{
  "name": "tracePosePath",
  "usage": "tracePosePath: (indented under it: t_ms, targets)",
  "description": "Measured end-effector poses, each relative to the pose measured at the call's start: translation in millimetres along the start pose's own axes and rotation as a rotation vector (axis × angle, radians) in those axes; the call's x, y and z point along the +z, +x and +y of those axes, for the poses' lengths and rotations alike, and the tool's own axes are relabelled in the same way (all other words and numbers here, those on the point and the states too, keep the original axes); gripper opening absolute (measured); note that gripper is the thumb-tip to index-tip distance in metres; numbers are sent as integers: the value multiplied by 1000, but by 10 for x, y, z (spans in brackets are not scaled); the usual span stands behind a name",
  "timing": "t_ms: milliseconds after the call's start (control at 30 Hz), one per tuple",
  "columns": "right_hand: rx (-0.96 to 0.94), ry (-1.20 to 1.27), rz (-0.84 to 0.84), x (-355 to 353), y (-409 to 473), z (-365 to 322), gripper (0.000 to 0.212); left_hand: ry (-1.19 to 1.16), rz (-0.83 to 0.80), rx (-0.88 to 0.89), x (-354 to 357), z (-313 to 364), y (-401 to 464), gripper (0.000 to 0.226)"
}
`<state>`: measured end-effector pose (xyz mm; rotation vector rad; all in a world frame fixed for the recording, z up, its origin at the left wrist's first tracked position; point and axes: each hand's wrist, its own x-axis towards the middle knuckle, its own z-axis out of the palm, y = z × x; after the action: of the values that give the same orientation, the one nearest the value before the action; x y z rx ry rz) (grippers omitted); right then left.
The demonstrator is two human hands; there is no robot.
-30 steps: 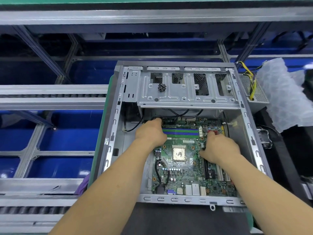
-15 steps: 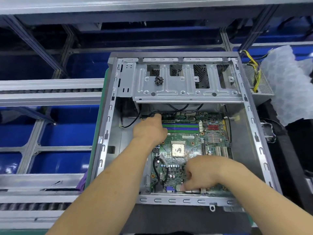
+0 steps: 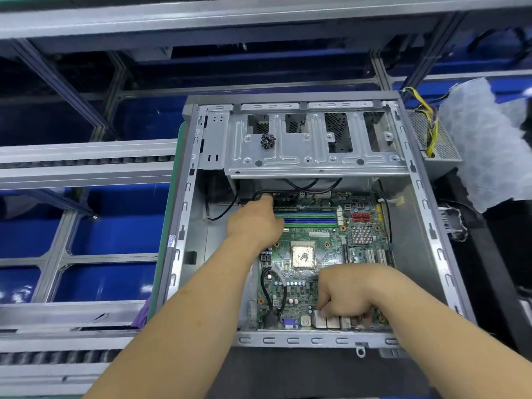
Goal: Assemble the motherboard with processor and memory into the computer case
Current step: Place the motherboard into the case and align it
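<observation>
The motherboard (image 3: pixel 311 263) lies flat on the floor of the open computer case (image 3: pixel 184 226), with the processor (image 3: pixel 302 256) at its middle and the memory slots (image 3: pixel 306 218) toward the far end, below the metal drive cage (image 3: pixel 316 145). The right hand (image 3: pixel 345 292) has its fingers curled down onto the silver rear ports (image 3: pixel 331 321) at the near edge, pressing them toward the case wall. The left hand (image 3: pixel 256 223) reaches to the far left corner of the board near a black cable (image 3: pixel 224 214); its fingers are hidden, so I cannot tell what that grip holds, if anything.

This looks like seating the board. To do it well, I would push the ports squarely into their openings, keep the board level, and hold that cable clear so it is not trapped underneath. Press on edges and connectors, not on the processor. A small pile of screws (image 3: pixel 268 140) waits on the cage. A power supply (image 3: pixel 431 139) sits outside, to the right.
</observation>
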<state>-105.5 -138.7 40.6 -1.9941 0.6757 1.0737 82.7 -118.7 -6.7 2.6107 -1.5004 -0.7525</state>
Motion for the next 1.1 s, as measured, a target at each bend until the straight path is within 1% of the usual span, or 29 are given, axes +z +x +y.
tracePosePath:
  t_ms: [100,167,233,267,300,433,533,633,700,733,867,967,1033,1100]
  targets:
    - [84,88,51,43,61,40,35,4,7,5,9,-6,16,40]
    - [150,10,90,51,79,-21,42,27,15,8,17,-10,16,39]
    - [213,-83,69,60,113,-87,54,41,24,14,19,-6,11,37]
    - [238,-100,43,71,132,-111,56,43,28,18,22,-5,11,36]
    - [257,-116,27,84,153,-132,55,46,29,20,23,-3,13,35]
    - [286,-154,17,112,225,-191,37,70,30,15,18,6,0,35]
    - [285,-153,1,93,239,-185,39,70,29,16,18,10,-14,37]
    - [250,-182,-7,94,235,-176,35,36,31,3,6,5,-5,39]
    - [196,-179,-7,108,216,-156,43,12,20,-4,4,0,9,38]
    - [179,-165,-9,117,210,-137,47,9,15,-3,3,-4,16,38]
    - [193,-72,-44,126,217,-90,47,6,12,-9,5,-12,27,36]
    - [195,-18,-65,106,188,-93,51,-5,13,-9,-1,-15,29,37]
    - [177,21,-58,69,171,-55,46,10,9,-7,6,-11,36,38]
    - [167,25,-51,33,165,-27,31,20,6,-7,10,-5,33,39]
